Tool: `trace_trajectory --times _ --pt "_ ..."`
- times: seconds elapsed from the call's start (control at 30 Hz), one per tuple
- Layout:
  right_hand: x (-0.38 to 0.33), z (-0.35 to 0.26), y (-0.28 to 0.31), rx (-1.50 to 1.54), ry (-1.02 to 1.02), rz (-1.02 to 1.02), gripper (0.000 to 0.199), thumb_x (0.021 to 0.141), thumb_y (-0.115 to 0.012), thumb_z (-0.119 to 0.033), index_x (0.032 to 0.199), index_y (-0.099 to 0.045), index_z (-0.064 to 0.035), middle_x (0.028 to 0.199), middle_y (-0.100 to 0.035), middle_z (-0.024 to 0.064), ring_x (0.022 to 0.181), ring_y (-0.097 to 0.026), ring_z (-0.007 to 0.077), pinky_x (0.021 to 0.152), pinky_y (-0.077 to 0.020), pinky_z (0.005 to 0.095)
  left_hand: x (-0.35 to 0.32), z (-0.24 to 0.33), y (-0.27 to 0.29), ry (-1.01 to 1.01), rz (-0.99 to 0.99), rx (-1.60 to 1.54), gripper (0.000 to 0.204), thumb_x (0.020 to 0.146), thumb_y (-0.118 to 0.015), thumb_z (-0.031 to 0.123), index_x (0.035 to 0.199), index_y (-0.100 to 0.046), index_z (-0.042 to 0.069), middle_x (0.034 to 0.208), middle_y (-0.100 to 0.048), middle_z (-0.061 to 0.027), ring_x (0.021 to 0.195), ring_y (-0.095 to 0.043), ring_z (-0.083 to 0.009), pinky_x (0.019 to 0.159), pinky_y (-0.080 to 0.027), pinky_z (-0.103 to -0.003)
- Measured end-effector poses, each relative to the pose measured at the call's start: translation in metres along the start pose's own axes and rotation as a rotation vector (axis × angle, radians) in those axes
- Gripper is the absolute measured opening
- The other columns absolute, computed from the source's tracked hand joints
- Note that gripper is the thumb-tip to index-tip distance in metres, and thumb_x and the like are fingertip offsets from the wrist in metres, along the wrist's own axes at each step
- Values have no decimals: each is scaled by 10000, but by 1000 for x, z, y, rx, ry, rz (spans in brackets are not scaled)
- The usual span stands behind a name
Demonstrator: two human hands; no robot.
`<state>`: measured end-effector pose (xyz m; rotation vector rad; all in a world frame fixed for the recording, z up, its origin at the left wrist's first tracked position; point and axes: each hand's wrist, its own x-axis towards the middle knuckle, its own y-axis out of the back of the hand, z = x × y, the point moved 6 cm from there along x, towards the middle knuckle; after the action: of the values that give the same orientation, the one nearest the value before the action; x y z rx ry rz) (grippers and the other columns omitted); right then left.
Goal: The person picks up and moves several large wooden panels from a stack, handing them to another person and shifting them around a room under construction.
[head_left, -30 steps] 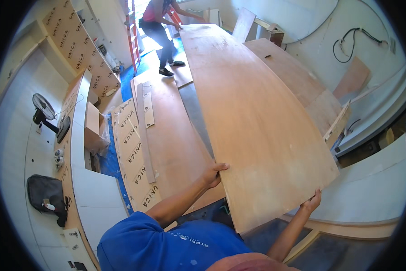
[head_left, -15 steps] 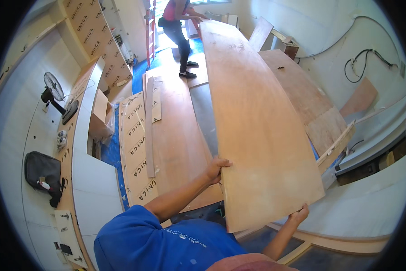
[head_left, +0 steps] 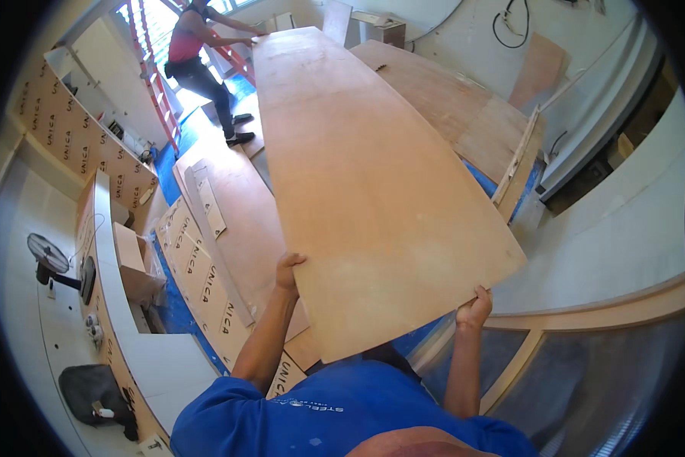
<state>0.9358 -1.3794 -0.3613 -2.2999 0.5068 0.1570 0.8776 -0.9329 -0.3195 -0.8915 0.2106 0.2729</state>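
A long plywood sheet (head_left: 380, 190) stretches from in front of my body toward the far end of the room. My left hand (head_left: 288, 270) is closed round its left edge, near the close corner. On the near edge, by the right corner, my right hand (head_left: 474, 306) grips the same sheet. Most of my fingers are hidden under the wood. At the far end, a person (head_left: 200, 72) in a red top and dark trousers stands with both hands at the sheet's far left corner.
Another plywood sheet (head_left: 441, 99) lies to the right, beside a wooden strip (head_left: 516, 156). Left of me are printed boards (head_left: 198, 266) on the floor and a long counter (head_left: 114, 251) with a fan (head_left: 49, 255) and a black bag (head_left: 95, 392). A red ladder (head_left: 150, 76) stands far left.
My view has turned to the right. The plywood sheet has shifted and sits more squarely before me, still held by both my hands. The other person still holds its far end.
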Motion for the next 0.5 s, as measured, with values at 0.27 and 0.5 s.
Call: trace_trajectory --times 0.27,0.5 --pt "2 12 8 -47 -85 45 330 895 -485 -28 1217 -500 41 1159 -585 163 1052 -606 299 911 -521 441 21 -23 79 14 -56 -30 474 781 -544 179 1160 -528 -106 1014 -661 -230 828 -689 -343 770 -579 -426" --pt "-11 -3 -13 -199 -54 56 310 955 -470 -74 1241 -462 48 1187 -571 167 1058 -608 305 906 -535 451 17 -44 97 79 64 25 324 900 -465 61 1169 -538 -103 1037 -644 -183 875 -665 -275 769 -556 -377"
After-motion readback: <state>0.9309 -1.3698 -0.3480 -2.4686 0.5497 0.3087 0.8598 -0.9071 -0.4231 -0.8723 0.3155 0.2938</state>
